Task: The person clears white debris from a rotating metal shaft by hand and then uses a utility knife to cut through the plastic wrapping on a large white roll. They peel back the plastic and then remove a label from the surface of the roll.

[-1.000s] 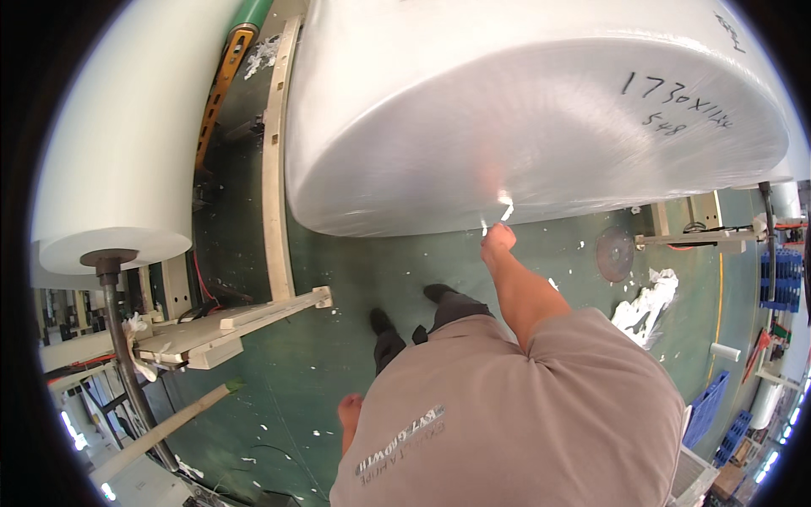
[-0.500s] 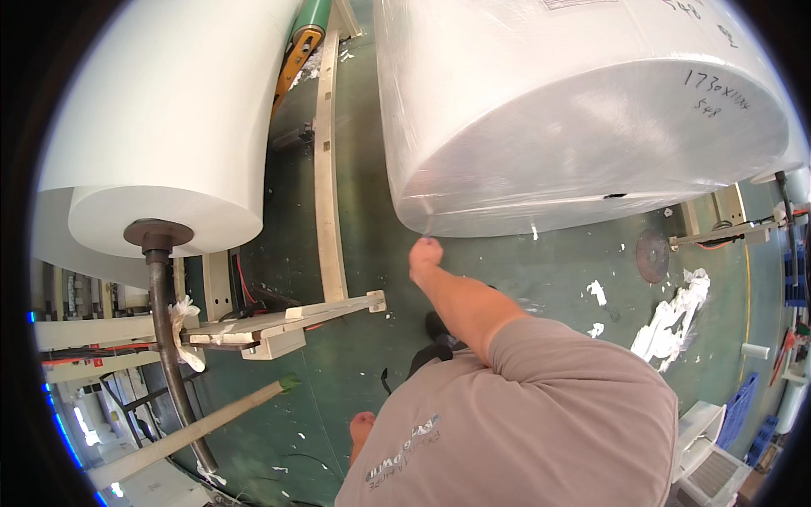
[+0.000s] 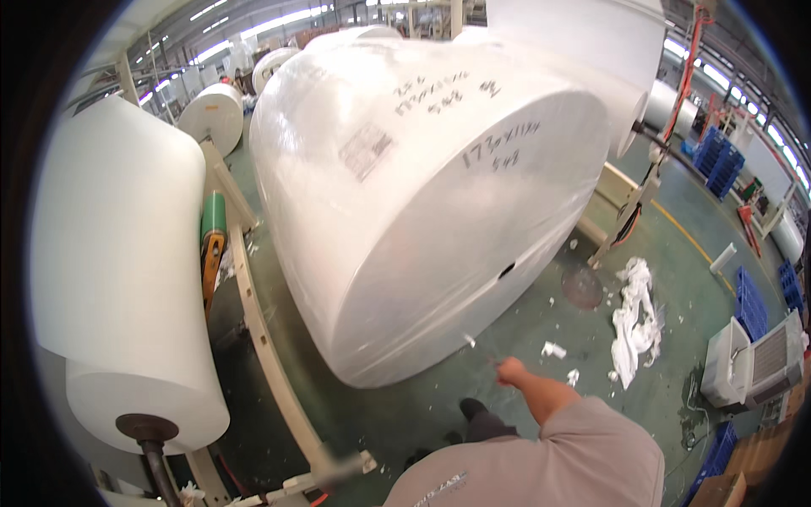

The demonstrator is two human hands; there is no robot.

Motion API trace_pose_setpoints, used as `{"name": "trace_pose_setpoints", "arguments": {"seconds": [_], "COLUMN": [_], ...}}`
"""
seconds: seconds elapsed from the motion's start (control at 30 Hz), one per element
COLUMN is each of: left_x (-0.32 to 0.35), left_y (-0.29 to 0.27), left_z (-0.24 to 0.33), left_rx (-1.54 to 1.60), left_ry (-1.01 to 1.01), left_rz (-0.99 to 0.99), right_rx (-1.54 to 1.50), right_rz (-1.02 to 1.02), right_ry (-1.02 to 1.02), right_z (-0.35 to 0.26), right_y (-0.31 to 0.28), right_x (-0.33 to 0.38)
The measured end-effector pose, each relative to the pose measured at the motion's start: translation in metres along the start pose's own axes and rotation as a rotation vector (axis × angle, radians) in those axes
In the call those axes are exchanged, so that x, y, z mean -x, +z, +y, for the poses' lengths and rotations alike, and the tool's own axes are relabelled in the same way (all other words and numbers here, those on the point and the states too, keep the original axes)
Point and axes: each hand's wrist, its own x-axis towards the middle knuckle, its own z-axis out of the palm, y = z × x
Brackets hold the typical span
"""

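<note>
A huge white roll (image 3: 422,203) wrapped in clear film lies on its side in front of me, its flat end with handwritten marks and a small core hole facing right. My right hand (image 3: 511,370) reaches out from a grey sleeve toward the roll's lower edge and stops just short of it. Its fingers are curled; whether they hold something small is unclear. A little loose flap of film (image 3: 469,340) sticks out of the roll near the hand. My left hand is out of the picture. My dark shoe (image 3: 473,410) stands on the green floor.
A second white roll (image 3: 127,279) hangs on a steel shaft (image 3: 148,431) at left, with a cream frame rail (image 3: 262,338) between the rolls. White scraps (image 3: 638,325) and a round plate (image 3: 583,287) lie on the floor. A white cooler (image 3: 752,363) and blue crates (image 3: 722,160) stand right.
The view has swung upward, so the whole big roll now shows. My right hand has come off the roll's lower edge and is now just below it. The left hand has left the picture.
</note>
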Motion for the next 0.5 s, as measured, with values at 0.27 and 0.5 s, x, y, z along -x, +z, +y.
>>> {"name": "trace_pose_setpoints", "arguments": {"seconds": [0.27,0.5], "left_x": [-0.103,-0.058], "left_y": [-0.024,0.032], "left_z": [0.118,0.405], "left_rx": [-0.718,-0.175], "left_ry": [0.944,0.76], "left_rz": [0.495,0.038], "right_rx": [-1.148,-0.903], "right_rz": [0.314,0.667], "right_ry": [0.426,-0.348], "right_z": [0.136,0.016], "right_y": [-0.077,-0.208], "right_x": [0.038,-0.022]}}
